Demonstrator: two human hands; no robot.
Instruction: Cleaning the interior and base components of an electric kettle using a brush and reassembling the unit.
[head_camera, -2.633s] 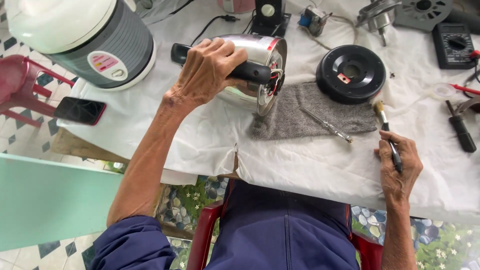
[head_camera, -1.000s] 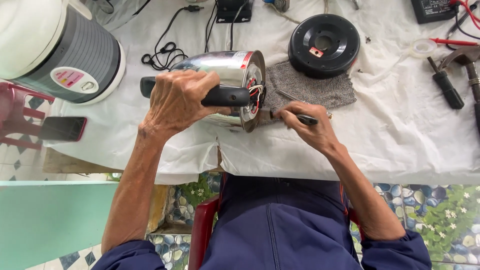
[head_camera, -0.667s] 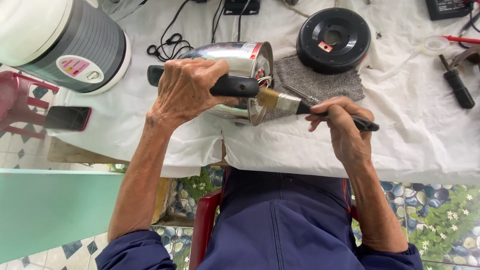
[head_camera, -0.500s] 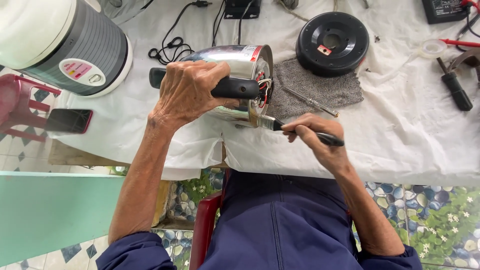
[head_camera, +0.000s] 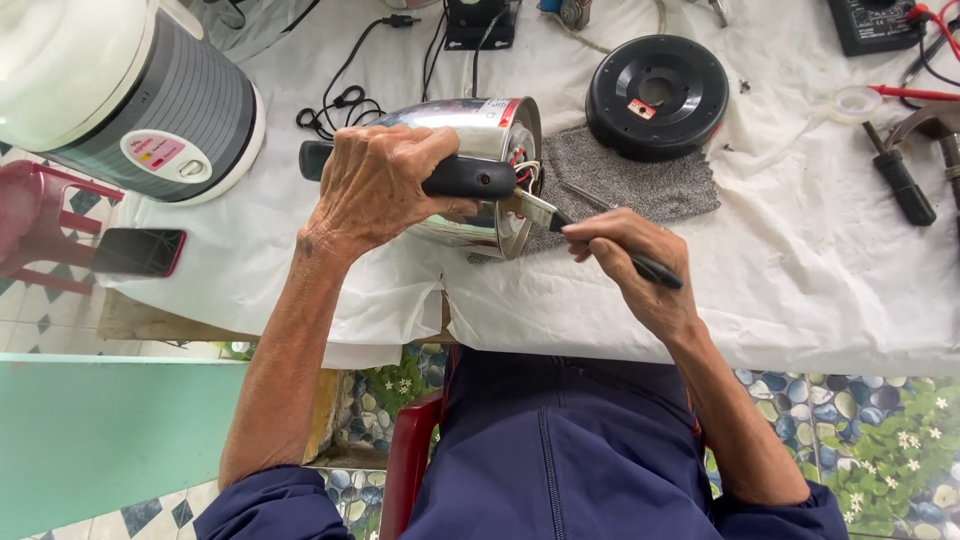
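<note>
A shiny steel electric kettle (head_camera: 478, 130) lies on its side on the white cloth, its open base with exposed wires facing right. My left hand (head_camera: 375, 185) grips its black handle (head_camera: 465, 178). My right hand (head_camera: 630, 260) holds a small paintbrush (head_camera: 590, 238) with a black handle, its bristles touching the wiring at the kettle's base. A grey rag (head_camera: 640, 185) lies just behind the brush.
A black round kettle base (head_camera: 657, 97) sits beyond the rag. A large grey-and-white rice cooker (head_camera: 120, 95) stands at the left, a phone (head_camera: 140, 252) near the table edge. A multimeter (head_camera: 875, 22), screwdriver (head_camera: 900, 185) and cables lie at the back and right.
My right hand picked up the brush from the table's right side, brought it to the kettle's open base, and has been moving it back and forth there. My left hand kept its grip.
</note>
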